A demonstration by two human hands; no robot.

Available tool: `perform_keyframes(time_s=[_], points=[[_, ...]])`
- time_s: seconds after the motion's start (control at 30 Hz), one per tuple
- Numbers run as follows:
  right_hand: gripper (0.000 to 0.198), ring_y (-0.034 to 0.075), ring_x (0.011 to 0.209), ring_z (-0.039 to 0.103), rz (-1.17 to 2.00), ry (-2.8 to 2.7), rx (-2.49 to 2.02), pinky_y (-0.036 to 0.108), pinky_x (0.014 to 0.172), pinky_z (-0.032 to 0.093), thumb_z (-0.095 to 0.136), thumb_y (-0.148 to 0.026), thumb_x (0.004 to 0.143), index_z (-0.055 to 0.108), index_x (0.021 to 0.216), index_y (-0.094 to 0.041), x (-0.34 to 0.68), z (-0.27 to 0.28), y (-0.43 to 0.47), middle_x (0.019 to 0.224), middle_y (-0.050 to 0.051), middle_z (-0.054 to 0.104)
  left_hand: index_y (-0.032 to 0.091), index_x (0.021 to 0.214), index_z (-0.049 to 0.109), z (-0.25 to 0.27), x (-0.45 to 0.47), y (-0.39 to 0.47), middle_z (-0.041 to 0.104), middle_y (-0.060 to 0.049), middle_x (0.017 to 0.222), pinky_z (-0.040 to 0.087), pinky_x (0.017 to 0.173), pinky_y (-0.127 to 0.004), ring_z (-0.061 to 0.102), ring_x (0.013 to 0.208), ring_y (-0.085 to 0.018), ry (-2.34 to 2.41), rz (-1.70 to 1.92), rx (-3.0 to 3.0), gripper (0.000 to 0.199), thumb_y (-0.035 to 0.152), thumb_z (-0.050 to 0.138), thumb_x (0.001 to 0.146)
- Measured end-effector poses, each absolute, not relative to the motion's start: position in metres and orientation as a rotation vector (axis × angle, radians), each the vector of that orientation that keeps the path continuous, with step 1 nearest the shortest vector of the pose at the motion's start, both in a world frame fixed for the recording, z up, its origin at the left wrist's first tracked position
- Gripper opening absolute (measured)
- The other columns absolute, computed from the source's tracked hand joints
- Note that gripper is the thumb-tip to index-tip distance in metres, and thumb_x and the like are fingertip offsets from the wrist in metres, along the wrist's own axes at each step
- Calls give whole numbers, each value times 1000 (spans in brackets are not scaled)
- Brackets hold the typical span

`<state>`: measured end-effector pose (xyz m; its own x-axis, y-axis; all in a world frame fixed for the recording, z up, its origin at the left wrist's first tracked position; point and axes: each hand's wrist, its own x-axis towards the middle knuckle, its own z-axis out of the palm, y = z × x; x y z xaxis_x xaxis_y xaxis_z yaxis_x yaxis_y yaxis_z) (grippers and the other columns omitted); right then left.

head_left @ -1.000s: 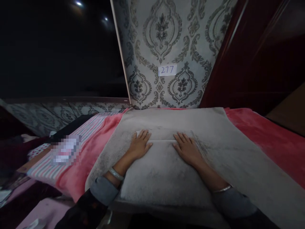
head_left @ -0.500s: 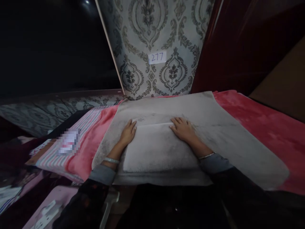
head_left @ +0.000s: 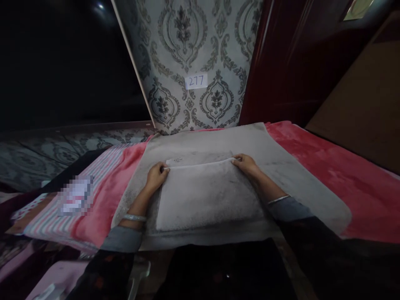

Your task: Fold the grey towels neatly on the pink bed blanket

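Note:
A light grey, plush-looking folded cloth [head_left: 200,196], perhaps a towel, lies in front of me on a larger grey cloth [head_left: 290,187]. My left hand [head_left: 157,175] pinches the far left corner of the folded cloth between thumb and fingers. At the far right corner, my right hand [head_left: 245,163] grips the same edge in a pinch. Between the two hands the far edge runs nearly straight and looks slightly raised. Small dark marks show on the grey fabric just beyond that edge, near the left hand.
Red plush fabric [head_left: 325,166] lies under the grey cloth, with a striped cloth [head_left: 53,212] at the left. Behind stand a patterned wall with a paper label [head_left: 196,81], a dark screen [head_left: 68,62] and a dark red panel [head_left: 281,62]. A pink surface [head_left: 59,277] is at lower left.
Both hands lay flat on the folded cloth's far corners before; now their fingers have closed on its far edge, which is lifted a little. The view has shifted slightly right.

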<state>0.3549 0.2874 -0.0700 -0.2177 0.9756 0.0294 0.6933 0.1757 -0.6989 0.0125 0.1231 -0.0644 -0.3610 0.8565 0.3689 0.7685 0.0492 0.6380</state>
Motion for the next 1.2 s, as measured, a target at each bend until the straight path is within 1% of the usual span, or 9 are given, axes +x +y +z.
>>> perform_keyframes(time_s=[0.27,0.43,0.53,0.63,0.73,0.9,1.03,1.13,1.2], points=[[56,22,91,67,1210,-1861,-1283,29,75,54,64,-35,81,58,133,-14,416,-84,232,109,10,71,18,108,66,-50,40,72,71,-5,89,52,75,-34,66,85,-24,1780,1431,997,62,51,77,57],[77,27,80,67,1150,-2002,-1213,42,75,56,60,-47,84,40,151,-16,443,-101,186,84,5,69,18,145,46,-61,62,22,72,-7,94,54,78,-39,69,89,-28,2011,1242,1065,94,55,73,63],[69,30,103,65,913,-2002,-1246,45,89,53,59,-41,82,47,147,-19,438,-107,171,109,9,70,17,144,46,-73,72,9,68,-13,121,53,90,-41,66,106,-30,2130,1267,1221,87,54,66,68],[58,30,120,58,857,-1912,-1214,44,100,48,54,-38,83,55,139,-22,431,-108,162,131,8,63,17,140,50,-79,75,6,70,-11,116,53,89,-40,67,101,-28,2178,1293,1266,75,54,56,75],[56,29,120,59,884,-1889,-1189,42,100,50,52,-44,84,58,135,-21,432,-111,156,130,8,64,18,140,50,-82,74,4,72,-7,100,55,82,-39,68,90,-26,2179,1235,1258,71,55,53,79],[59,29,114,63,869,-1961,-1226,43,96,51,50,-48,84,59,134,-20,446,-122,153,130,10,64,19,132,58,-90,63,-6,72,-8,103,55,80,-39,67,97,-28,2252,1110,1392,64,54,51,79],[54,30,101,66,610,-2104,-1270,46,90,54,45,-44,87,61,133,-21,446,-109,163,112,12,70,19,134,57,-82,50,-1,72,-4,84,56,71,-39,67,73,-25,2422,947,1520,62,52,48,82],[54,30,122,56,366,-2205,-1155,48,105,44,40,-40,92,56,139,-18,416,-84,177,131,14,61,17,135,56,-63,58,27,71,-11,113,54,90,-44,68,100,-28,2469,965,1796,58,47,47,86],[59,29,137,43,278,-2342,-1058,47,114,35,38,-40,95,47,146,-14,383,-70,187,148,15,48,17,141,51,-53,72,56,57,-14,142,43,109,-45,53,131,-28,2307,890,2070,59,46,46,90]])
